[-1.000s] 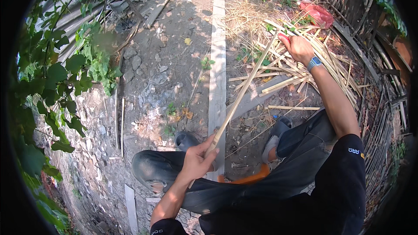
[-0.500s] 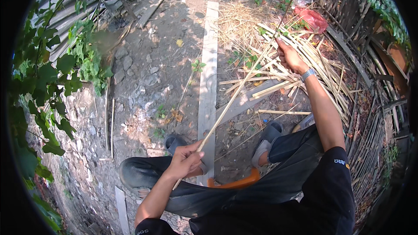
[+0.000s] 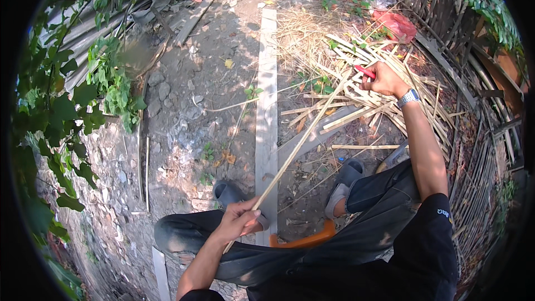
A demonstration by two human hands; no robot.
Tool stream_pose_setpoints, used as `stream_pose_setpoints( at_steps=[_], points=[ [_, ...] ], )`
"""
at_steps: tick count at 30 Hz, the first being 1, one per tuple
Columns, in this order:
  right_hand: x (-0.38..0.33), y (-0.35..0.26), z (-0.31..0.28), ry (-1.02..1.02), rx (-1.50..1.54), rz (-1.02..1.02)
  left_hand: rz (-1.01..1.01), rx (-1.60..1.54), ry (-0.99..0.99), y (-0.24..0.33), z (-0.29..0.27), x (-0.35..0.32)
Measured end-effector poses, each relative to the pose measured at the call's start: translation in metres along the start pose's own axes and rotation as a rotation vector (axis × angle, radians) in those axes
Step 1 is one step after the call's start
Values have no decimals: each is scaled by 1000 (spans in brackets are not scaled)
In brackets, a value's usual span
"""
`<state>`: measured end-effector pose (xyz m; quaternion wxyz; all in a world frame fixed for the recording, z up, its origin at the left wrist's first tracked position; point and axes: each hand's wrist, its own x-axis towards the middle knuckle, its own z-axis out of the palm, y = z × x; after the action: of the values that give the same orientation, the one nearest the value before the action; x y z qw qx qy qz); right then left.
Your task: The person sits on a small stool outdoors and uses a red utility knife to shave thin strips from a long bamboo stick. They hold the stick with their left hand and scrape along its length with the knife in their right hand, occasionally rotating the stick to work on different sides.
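Note:
My left hand [image 3: 237,223] is closed round the near part of a long, thin bamboo strip [image 3: 295,153], just above my left knee. The strip's short end pokes out below the hand; its long part slants up and right, reaching close to my right hand [image 3: 386,81]. That hand is closed on a red-handled tool [image 3: 365,71], whose blade or tip I cannot make out. Under and around the right hand lies a heap of pale split bamboo strips [image 3: 423,97]. Whether the right hand also touches the long strip is unclear.
A long grey board [image 3: 266,100] runs away from me between my sandalled feet. An orange curved piece [image 3: 306,239] sits between my legs. Fine shavings [image 3: 304,28] and a red plastic bag [image 3: 395,27] lie farther off. Leafy vines [image 3: 67,111] hang at left; stacked sticks [image 3: 479,200] stand right.
My right hand has turned and moved slightly right and down, bringing the red handle into sight. The dark thin length beyond it is gone. A thin curved strip now lies left of the board.

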<state>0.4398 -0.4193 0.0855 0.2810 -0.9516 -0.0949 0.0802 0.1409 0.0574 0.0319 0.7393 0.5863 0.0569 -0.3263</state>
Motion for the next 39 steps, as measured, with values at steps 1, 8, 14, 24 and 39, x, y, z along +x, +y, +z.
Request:
stream_pose_setpoints(
  at_steps=[1,8,14,24,39],
  points=[
    [-2,6,1,-33,45,33,6,-19,-15,1,1,1],
    [10,19,3,10,57,28,25,-190,57,-3,-7,-1],
    [9,-17,18,466,-113,-337,-10,-129,-2,-2,-2,1],
    [18,-9,31,130,-96,-44,-58,40,4,0,6,-2],
    [35,24,47,238,508,168,202,303,-13,-25,-4,4]
  ],
)
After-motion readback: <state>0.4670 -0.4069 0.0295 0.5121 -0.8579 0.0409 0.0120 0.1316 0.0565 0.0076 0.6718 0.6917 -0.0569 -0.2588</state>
